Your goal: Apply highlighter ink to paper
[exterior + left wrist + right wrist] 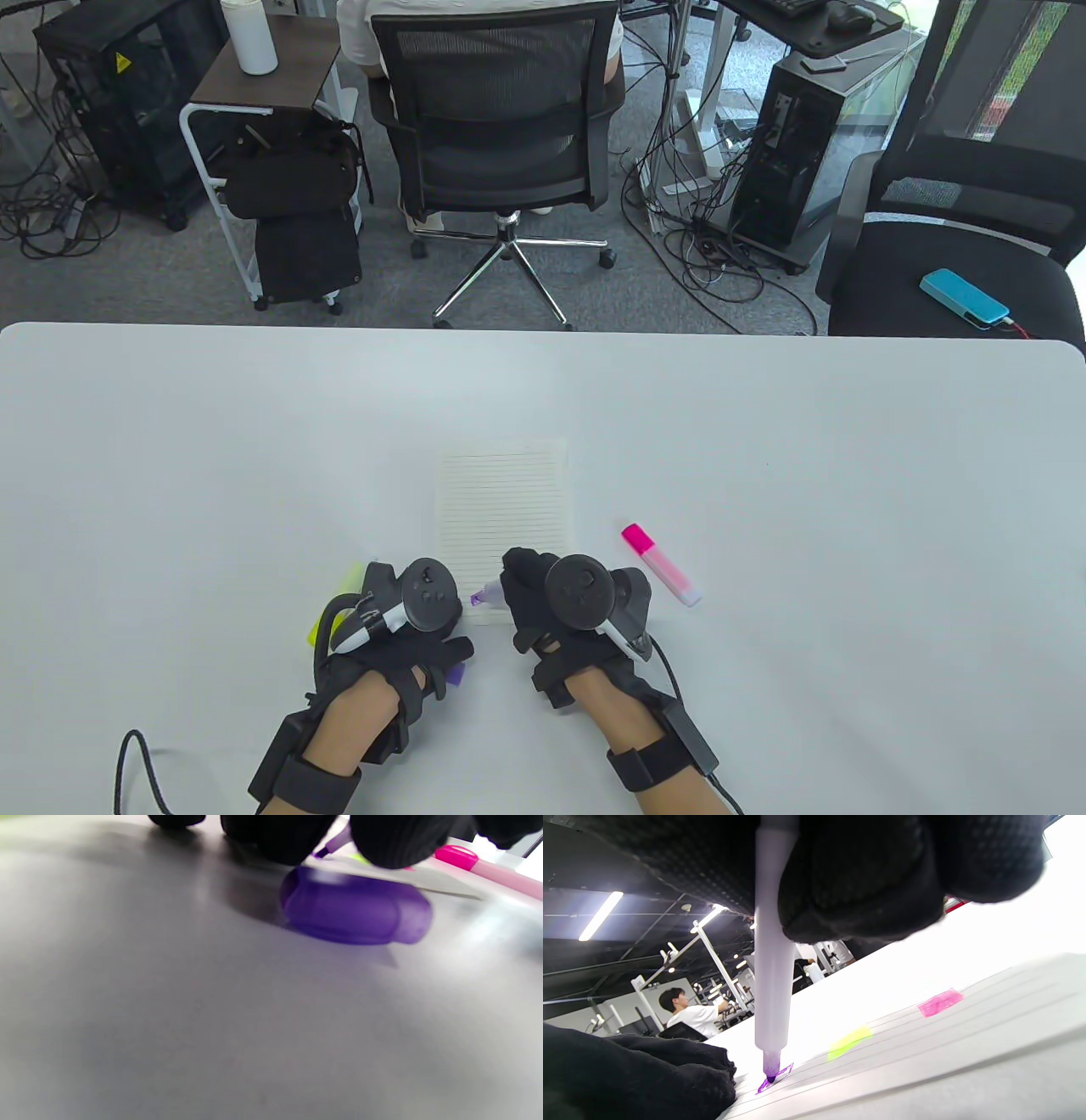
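A lined sheet of paper (502, 509) lies at the table's middle front. My right hand (528, 587) grips an uncapped purple highlighter (774, 984), its tip (478, 598) touching the sheet's near left corner. In the right wrist view a small purple mark (775, 1078) lies under the tip, with a yellow mark (850, 1040) and a pink mark (940, 1002) further along the paper (967, 1052). My left hand (399, 613) rests on the table beside the sheet's left edge and holds nothing. The purple cap (356, 910) lies on the table by its thumb, also in the table view (456, 676).
A capped pink highlighter (661, 565) lies right of the sheet, also in the left wrist view (488, 869). A yellow highlighter (338, 601) lies partly under my left hand. The white table (848, 475) extends widely around. An office chair (501, 110) stands beyond the far edge.
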Demonstrator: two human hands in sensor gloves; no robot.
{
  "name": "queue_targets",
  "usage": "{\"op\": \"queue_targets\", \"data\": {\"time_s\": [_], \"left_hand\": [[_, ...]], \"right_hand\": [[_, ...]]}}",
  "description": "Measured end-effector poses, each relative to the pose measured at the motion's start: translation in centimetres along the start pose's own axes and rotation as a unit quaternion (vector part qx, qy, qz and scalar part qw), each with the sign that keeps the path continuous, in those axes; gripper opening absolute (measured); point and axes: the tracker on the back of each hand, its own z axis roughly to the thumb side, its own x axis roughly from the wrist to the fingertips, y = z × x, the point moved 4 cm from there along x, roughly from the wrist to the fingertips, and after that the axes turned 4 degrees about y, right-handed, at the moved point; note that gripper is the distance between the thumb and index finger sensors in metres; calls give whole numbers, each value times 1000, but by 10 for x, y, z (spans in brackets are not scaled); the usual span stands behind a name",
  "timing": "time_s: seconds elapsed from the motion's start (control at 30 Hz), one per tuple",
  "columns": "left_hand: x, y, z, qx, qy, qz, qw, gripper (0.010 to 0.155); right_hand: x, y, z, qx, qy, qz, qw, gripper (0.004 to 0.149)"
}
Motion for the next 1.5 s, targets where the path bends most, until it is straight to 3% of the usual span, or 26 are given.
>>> {"op": "queue_targets", "data": {"time_s": [0.47,0.57,0.77,0.9,1.03,1.2,1.33,1.5], "left_hand": [[-1,0,0,-1,0,0,1000,66],[-1,0,0,-1,0,0,1000,66],[-1,0,0,-1,1,0,1000,66],[-1,0,0,-1,1,0,1000,66],[0,0,0,-1,0,0,1000,66],[0,0,0,-2,1,0,1000,66],[0,0,0,0,1,0,1000,66],[0,0,0,-1,1,0,1000,66]], "right_hand": [[-1,2,3,1,-6,0,1000,33],[-1,-5,3,-29,2,-26,999,33],[-2,1,3,1,-6,-3,1000,33],[-3,-4,4,-33,3,-26,999,33],[-3,1,6,-14,-12,-9,1000,33],[-4,-5,8,-47,-4,-34,998,33],[-4,0,9,-22,-11,-14,1000,33],[-4,-4,11,-51,-6,-31,998,33]]}}
